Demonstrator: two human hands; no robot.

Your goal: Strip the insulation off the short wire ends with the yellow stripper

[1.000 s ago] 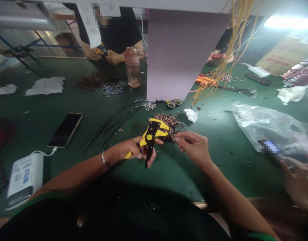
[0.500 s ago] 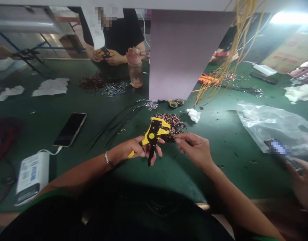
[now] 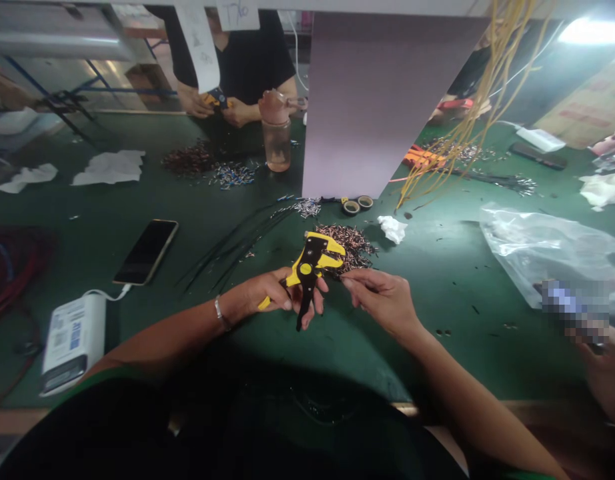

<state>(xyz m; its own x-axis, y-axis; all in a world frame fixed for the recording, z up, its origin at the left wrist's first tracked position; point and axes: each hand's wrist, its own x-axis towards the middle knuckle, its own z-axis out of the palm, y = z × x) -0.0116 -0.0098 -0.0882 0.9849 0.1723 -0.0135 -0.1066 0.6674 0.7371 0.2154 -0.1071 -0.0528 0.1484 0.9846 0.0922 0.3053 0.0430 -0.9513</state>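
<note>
My left hand is wrapped round the handles of a yellow and black wire stripper, its jaws pointing right. Just right of those jaws, my right hand has thumb and forefinger pinched together. Whatever lies between these fingertips is too small to make out. Behind the tool and the fingertips lies a heap of short copper-coloured wire pieces. Long black wires spread out to the left, and their ends meet a cluster of silvery terminals.
A phone is cabled to a white power bank on the left. Tape rolls, crumpled tissue and a grey-mauve panel stand beyond the heap. Yellow wires hang right. A co-worker's hand holds a device; another person sits opposite near a bottle.
The whole view has shifted slightly. My right hand has come a little closer to the stripper's jaws. My left hand keeps its hold on the stripper.
</note>
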